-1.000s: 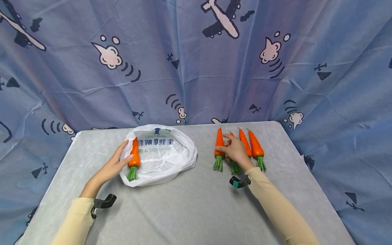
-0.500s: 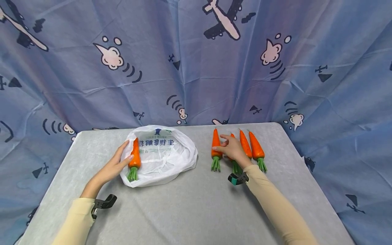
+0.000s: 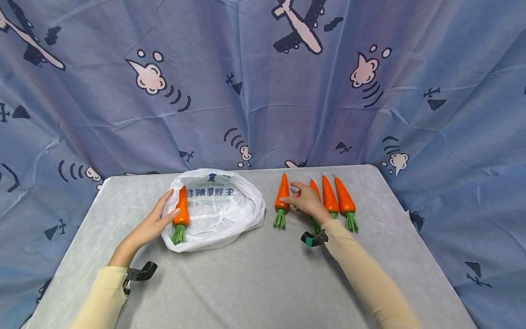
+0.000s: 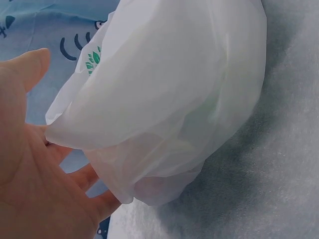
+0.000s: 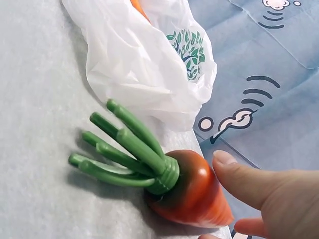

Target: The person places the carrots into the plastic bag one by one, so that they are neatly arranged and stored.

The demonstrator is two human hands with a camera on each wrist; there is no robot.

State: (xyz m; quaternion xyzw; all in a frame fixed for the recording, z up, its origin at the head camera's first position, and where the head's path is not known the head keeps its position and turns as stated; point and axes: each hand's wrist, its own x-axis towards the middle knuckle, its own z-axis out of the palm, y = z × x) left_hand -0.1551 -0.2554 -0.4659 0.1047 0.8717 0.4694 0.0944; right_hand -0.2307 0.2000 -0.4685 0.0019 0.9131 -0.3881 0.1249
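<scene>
My left hand [image 3: 149, 224] is at the left side of the white plastic bag [image 3: 222, 228], its thumb over a carrot [image 3: 181, 214] inside. In the left wrist view its fingers reach behind the bag's wall [image 4: 164, 84] and the thumb stands away from the plastic. Right of the bag, my right hand [image 3: 306, 201] holds another orange carrot [image 3: 281, 194] between thumb and fingers. The right wrist view shows the thumb by the shoulder of that carrot [image 5: 192, 199], green stalks pointing away from the hand; the other fingers are mostly cut off by the frame.
Three more carrots lie right of the held one: one partly behind my right hand [image 3: 315, 187], one in the middle [image 3: 329, 196], one at the far right [image 3: 345, 198]. Grey cloth covers the table [image 3: 230, 283]. A blue patterned curtain [image 3: 263, 91] hangs along the back edge.
My right hand has shifted left with its carrot, away from the other three and closer to the bag. The left hand and the bag stay in place.
</scene>
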